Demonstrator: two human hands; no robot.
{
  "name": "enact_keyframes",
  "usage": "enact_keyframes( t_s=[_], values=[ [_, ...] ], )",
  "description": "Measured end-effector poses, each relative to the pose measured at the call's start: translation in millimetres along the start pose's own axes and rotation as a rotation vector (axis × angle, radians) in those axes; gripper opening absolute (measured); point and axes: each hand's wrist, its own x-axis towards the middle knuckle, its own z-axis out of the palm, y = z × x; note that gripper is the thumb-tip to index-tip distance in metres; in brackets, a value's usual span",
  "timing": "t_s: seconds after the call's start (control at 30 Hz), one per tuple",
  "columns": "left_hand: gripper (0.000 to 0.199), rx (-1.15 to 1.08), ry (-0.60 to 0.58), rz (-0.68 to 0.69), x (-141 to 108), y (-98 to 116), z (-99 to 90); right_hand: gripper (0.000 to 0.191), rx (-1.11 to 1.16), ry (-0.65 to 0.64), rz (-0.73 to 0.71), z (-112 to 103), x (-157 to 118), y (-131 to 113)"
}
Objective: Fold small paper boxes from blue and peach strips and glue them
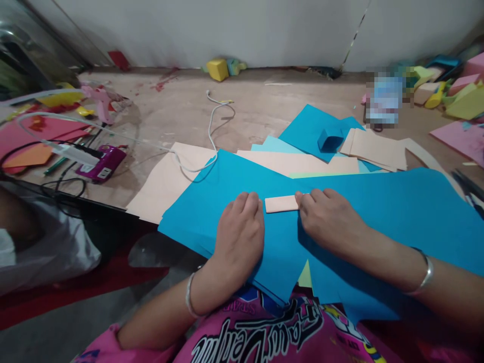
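A narrow folded strip of peach paper (282,203) lies over large blue sheets (378,217) in the middle. My right hand (327,217) grips the strip's right end between thumb and curled fingers. Just left of the strip, my left hand (242,234) rests on the blue paper with its fingers curled closed; what they hold, if anything, is hidden. More peach sheets (162,186) stick out from under the blue ones at the left.
A white cable (212,126) crosses the table onto the paper. At left are a purple device (102,164), a pink glue gun (101,103) and a person's leg. Scissors (469,189) lie far right, below colourful paper pieces. A small folded blue piece (328,142) sits behind.
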Motion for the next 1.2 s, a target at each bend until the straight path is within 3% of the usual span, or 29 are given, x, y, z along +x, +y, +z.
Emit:
enact_keyframes(
  t_s=[0.07, 0.13, 0.3, 0.47, 0.67, 0.8, 1.03, 1.2],
  values=[
    [0.039, -0.06, 0.093, 0.058, -2, 5, -1.4, 0.032, 0.016, -0.009, 0.009, 0, 1, 0],
    [0.043, -0.146, 0.093, 0.125, -3, 11, 1.0, 0.031, 0.037, -0.007, 0.012, -1, 1, -1],
    [0.071, -0.153, -0.126, 0.1, -7, 10, 13.3, 0.031, 0.046, 0.002, 0.002, -2, 0, 0],
    [0.069, -0.124, -0.16, 0.095, -10, 4, 13.5, 0.025, 0.043, -0.058, 0.089, -10, -3, -1],
    [0.07, -0.123, -0.159, 0.097, -9, 6, 12.0, 0.032, 0.091, -0.007, -0.083, -19, 0, -18],
    [0.068, -0.134, -0.163, 0.096, -8, 7, 12.4, 0.026, 0.091, -0.003, -0.085, -18, 0, -22],
    [0.067, -0.131, -0.184, 0.086, -8, 6, 10.7, 0.027, -0.066, -0.207, 0.136, -24, -9, -6],
    [0.062, -0.138, -0.17, 0.091, -8, 6, 8.8, 0.023, -0.066, -0.113, 0.166, -32, -7, -5]
  ],
)
